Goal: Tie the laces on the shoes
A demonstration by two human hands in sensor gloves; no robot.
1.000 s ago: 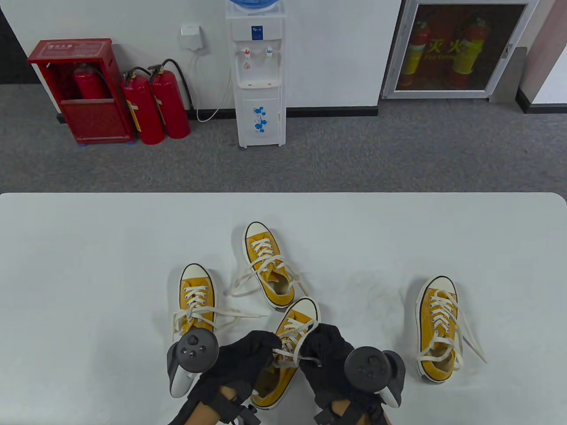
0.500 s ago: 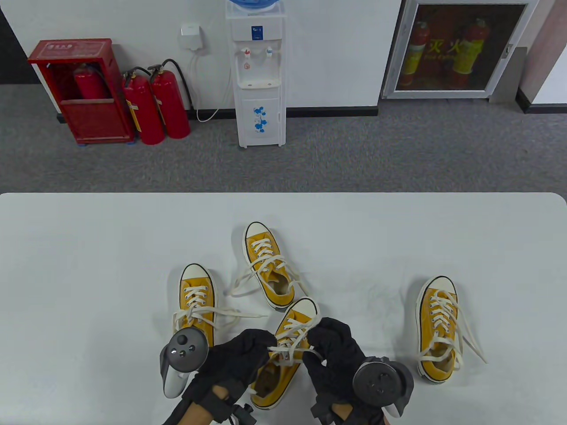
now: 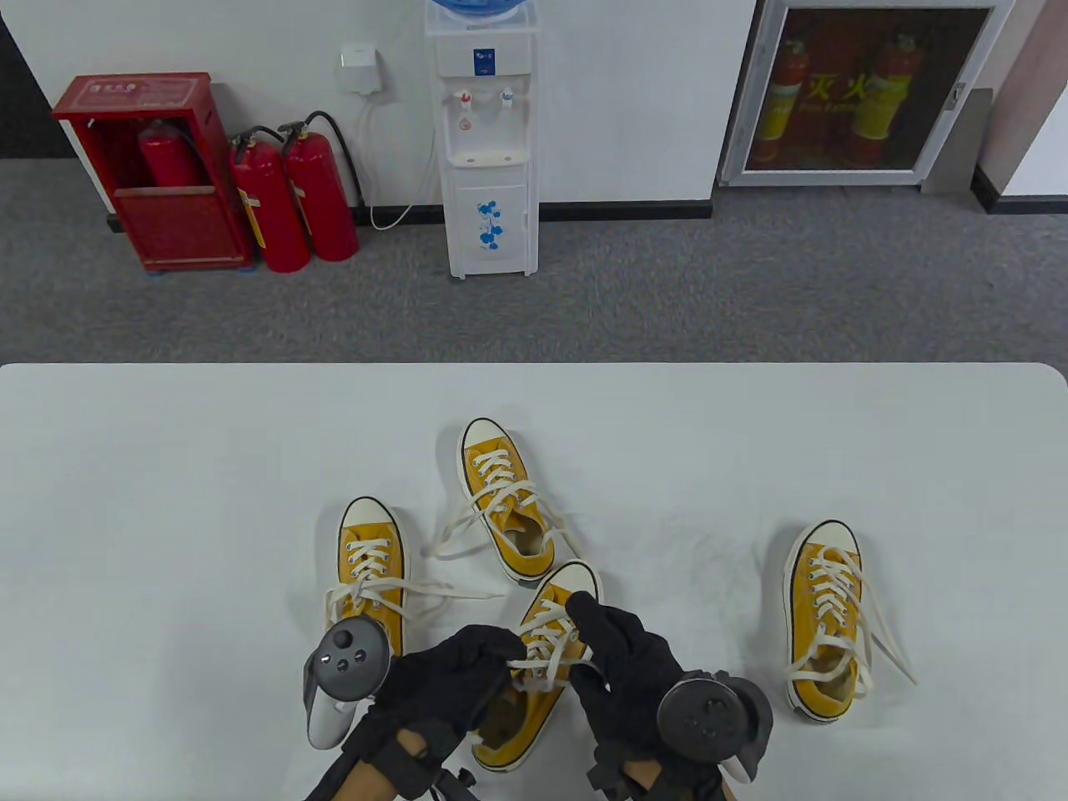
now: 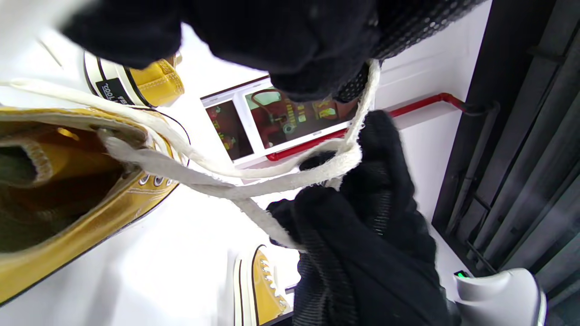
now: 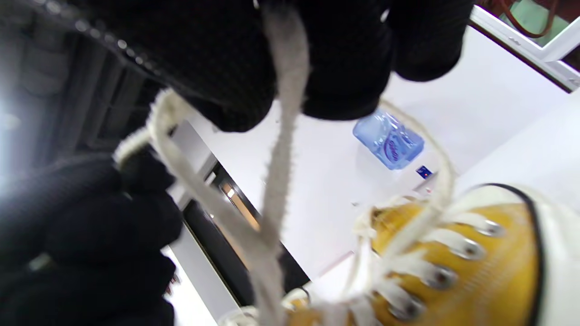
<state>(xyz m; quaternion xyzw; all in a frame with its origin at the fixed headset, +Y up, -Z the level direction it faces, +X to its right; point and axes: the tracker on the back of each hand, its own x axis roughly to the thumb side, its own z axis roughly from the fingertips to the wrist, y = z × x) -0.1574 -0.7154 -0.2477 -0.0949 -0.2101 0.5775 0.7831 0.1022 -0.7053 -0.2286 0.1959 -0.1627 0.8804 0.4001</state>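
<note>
A yellow canvas shoe lies nearest me, toe pointing away, between both gloved hands. My left hand pinches one white lace end over the shoe's tongue. My right hand pinches the other end, and the two laces cross between the hands. In the left wrist view the lace runs from the shoe's opening to the right hand's fingers. Seen from the right wrist, the crossed lace hangs from my curled fingers above the eyelets.
Three more yellow shoes with loose laces lie on the white table: one at the left, one behind, one at the right. Beyond the far table edge are a water dispenser and fire extinguishers.
The hands have drawn closer over the shoe's tongue. The right hand turned and reached further towards the toe, and the left tracker shifted left and down. The shoes stayed put.
</note>
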